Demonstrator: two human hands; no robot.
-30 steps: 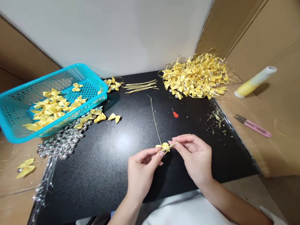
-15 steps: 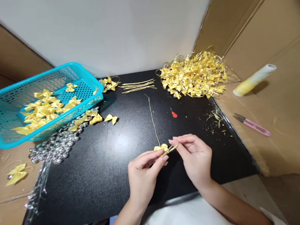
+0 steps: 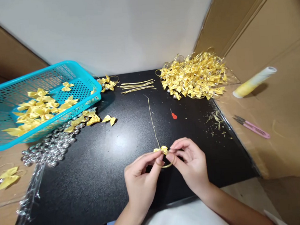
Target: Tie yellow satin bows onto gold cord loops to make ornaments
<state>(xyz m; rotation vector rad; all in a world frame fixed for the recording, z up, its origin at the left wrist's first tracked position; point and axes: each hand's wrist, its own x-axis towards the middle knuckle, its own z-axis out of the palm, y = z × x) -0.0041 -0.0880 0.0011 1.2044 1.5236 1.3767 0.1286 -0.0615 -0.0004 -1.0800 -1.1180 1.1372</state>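
Observation:
Near the front of the black table, my left hand (image 3: 143,174) pinches a gold cord (image 3: 166,166) beside a small yellow bow (image 3: 164,148). The cord curves in a loop below the bow, between both hands. My right hand (image 3: 191,164) has thumb and forefinger closed on the cord at the loop's right side. A thin thread (image 3: 153,124) runs from the bow up the table to a needle (image 3: 145,96). Fingertips partly cover the bow.
A turquoise basket (image 3: 85,74) of yellow bows stands left, beside silver beads (image 3: 48,147). Gold cords (image 3: 137,86) lie at the back. Right are a heap of finished bows (image 3: 193,77), a red needle threader (image 3: 174,115), pink snips (image 3: 255,129) and a thread cone (image 3: 254,82).
The gold cord has gone from a narrow bundle to an open loop below the bow. My right hand has moved slightly left and down, closer to my left hand.

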